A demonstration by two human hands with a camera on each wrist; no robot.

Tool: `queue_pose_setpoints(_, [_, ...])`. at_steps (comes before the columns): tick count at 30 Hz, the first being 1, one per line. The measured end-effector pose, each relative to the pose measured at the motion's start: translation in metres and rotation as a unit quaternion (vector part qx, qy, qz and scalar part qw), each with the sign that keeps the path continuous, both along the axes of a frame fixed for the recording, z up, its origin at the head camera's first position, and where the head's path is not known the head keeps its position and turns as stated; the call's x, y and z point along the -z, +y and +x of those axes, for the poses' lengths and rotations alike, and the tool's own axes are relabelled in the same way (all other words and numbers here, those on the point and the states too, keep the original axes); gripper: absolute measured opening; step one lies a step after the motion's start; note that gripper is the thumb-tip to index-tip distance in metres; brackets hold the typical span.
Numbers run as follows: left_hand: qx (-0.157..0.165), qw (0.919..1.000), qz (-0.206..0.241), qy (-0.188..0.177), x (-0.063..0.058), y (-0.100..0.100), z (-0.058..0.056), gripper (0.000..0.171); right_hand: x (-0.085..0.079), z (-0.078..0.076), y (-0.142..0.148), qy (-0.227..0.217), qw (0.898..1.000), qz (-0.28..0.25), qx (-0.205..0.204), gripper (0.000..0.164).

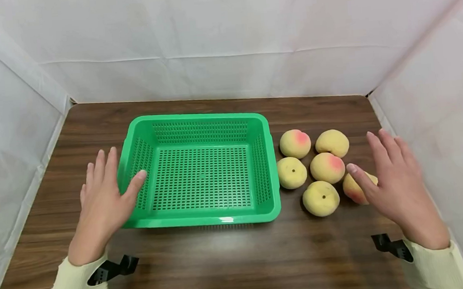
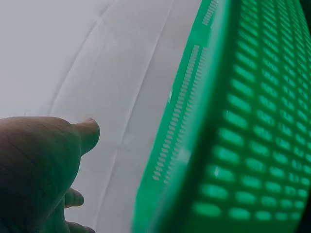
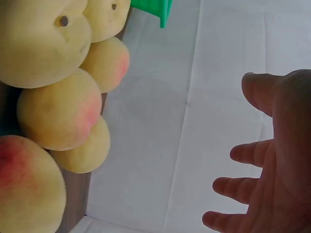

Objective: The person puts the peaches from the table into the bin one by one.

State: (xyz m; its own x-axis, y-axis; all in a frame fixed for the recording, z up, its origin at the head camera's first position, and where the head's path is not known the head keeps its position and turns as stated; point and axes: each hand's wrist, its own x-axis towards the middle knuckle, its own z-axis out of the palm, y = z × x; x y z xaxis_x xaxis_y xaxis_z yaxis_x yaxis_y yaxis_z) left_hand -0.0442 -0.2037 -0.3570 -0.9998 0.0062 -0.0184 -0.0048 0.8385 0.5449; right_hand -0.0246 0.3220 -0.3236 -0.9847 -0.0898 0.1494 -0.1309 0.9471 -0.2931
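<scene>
A green plastic basket [image 1: 205, 221] with slotted walls sits on the table, and nothing lies in it. My left hand [image 1: 104, 197] is over its left side, fingers spread and straight, holding nothing; the left wrist view shows the thumb [image 2: 88, 135] apart from the basket wall [image 2: 184, 111]. Several yellow peaches, some with a pink blush, stand grouped to the right of the basket, among them a front peach [image 1: 320, 198] and a back one [image 1: 295, 144]. Above the rightmost peach [image 1: 353, 189], partly covering it, my right hand [image 1: 398, 186] is spread with nothing in it.
The brown wood-grain table [image 1: 225, 267] is bounded by white cloth at the back [image 1: 226, 72] and on both sides. A black strap [image 1: 112, 269] with a small mount is on the left wrist, and a similar black mount [image 1: 390, 245] is on the right.
</scene>
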Motion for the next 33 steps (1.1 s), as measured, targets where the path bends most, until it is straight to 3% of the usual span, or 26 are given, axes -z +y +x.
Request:
queue_pose_setpoints(3, [0.002, 0.9994, 0.033, -0.010, 0.012, -0.010, 0.005, 0.082, 0.007, 0.000, 0.003, 0.000, 1.000, -0.004, 0.008, 0.073])
queue_pose_setpoints(6, [0.011, 0.9948, 0.090, -0.046, 0.025, -0.022, 0.011, 0.083, 0.014, 0.006, 0.006, -0.004, 1.000, -0.009, 0.017, 0.073])
queue_pose_setpoints(10, [-0.003, 0.9709, 0.207, -0.121, 0.037, -0.035, 0.019, 0.079, 0.025, 0.007, 0.012, -0.015, 1.000, -0.010, 0.018, 0.073])
queue_pose_setpoints(12, [-0.015, 0.9573, 0.253, -0.139, 0.040, -0.038, 0.022, 0.076, 0.034, 0.005, 0.016, -0.036, 0.999, -0.012, 0.021, 0.075])
queue_pose_setpoints(14, [-0.017, 0.9514, 0.276, -0.135, 0.042, -0.042, 0.025, 0.074, 0.043, 0.001, 0.020, -0.060, 0.998, -0.015, 0.023, 0.079])
queue_pose_setpoints(19, [0.000, 0.9525, 0.291, -0.090, 0.046, -0.048, 0.030, 0.070, 0.065, -0.007, 0.024, -0.102, 0.994, -0.039, 0.025, 0.092])
queue_pose_setpoints(22, [0.001, 0.9519, 0.299, -0.066, 0.050, -0.051, 0.032, 0.069, 0.071, -0.012, 0.024, -0.104, 0.993, -0.049, 0.021, 0.095])
queue_pose_setpoints(30, [-0.007, 0.9480, 0.315, -0.045, 0.053, -0.049, 0.030, 0.066, 0.079, -0.016, 0.026, -0.107, 0.993, -0.043, 0.005, 0.093])
queue_pose_setpoints(33, [-0.017, 0.9425, 0.331, -0.041, 0.054, -0.046, 0.031, 0.065, 0.082, -0.017, 0.029, -0.121, 0.992, -0.035, 0.008, 0.096])
